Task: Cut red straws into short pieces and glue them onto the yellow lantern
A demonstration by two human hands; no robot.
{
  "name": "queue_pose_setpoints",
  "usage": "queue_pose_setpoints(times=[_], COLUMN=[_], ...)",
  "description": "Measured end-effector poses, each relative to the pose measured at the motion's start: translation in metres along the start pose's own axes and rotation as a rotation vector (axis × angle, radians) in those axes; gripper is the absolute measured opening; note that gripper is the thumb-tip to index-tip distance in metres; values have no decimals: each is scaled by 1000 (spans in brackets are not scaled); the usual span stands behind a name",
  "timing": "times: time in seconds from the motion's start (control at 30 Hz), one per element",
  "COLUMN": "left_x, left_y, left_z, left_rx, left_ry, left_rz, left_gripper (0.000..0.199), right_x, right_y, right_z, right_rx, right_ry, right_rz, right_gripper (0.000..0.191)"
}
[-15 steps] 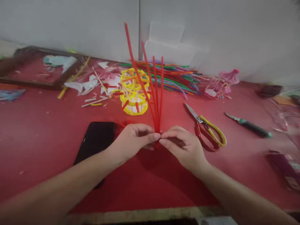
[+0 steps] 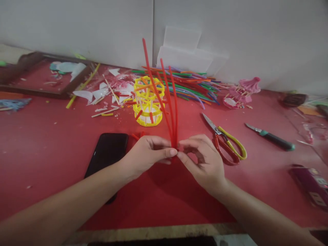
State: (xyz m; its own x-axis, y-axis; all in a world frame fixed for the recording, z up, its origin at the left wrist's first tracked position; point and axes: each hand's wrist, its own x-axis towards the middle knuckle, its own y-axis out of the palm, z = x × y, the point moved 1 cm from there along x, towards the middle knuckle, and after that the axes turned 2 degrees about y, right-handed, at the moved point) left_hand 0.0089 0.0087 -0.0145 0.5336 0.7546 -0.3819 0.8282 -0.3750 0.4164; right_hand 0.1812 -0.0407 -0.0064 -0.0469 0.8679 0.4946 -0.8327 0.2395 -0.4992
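Several red pipe cleaners [image 2: 174, 136] stand upright, fanned out at the top and gathered at the bottom between my hands. My left hand [image 2: 142, 153] pinches the gathered ends between thumb and fingers. From the other side my right hand [image 2: 206, 162] has its thumb and bent index finger at the same spot, the thumb tips nearly meeting. Behind the pipe cleaners stands a yellow round two-tier frame [image 2: 148, 122] with orange and red pieces. Short red pieces [image 2: 138, 136] lie behind my left hand, beside a black phone [image 2: 110, 148] partly covered by my left forearm.
Right of my hands lie scissors [image 2: 227, 152] with red and yellow handles and a green-handled knife [image 2: 278, 140]. Against the wall sit a pile of coloured pipe cleaners [image 2: 194, 87] and a pink model [image 2: 243, 90]. Scraps [image 2: 99, 92] and a dark frame [image 2: 61, 92] occupy the back left.
The red pipe cleaners' tops sit lower and bunch differently. My right index finger has lifted and curled a little away from them. My left hand keeps its pinch.
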Motion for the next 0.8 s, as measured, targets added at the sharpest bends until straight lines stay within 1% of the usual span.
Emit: queue_pose_setpoints(times=[0.07,0.2,0.27,0.43,0.6,0.8], left_x=[0,0,1,0,-1,-1], left_y=[0,0,0,0,1,0], left_z=[1,2,2,1,1,1], left_rx=[-33,-63,-57,-78,-72,-59], left_ry=[4,-15,-26,-3,18,-5], left_rz=[8,6,4,43,46,-4], left_gripper=[21,21,22,17,14,17], right_x=[0,0,0,0,1,2], right_y=[-1,-2,-2,-4,-6,-5], right_z=[0,3,4,2,0,-1], right_rx=[-45,-120,-135,-80,-70,-77], right_ry=[-27,-152,-177,-178,-163,-177], right_rz=[-25,-16,-16,48,90,103], right_gripper=[12,8,8,12,29,24])
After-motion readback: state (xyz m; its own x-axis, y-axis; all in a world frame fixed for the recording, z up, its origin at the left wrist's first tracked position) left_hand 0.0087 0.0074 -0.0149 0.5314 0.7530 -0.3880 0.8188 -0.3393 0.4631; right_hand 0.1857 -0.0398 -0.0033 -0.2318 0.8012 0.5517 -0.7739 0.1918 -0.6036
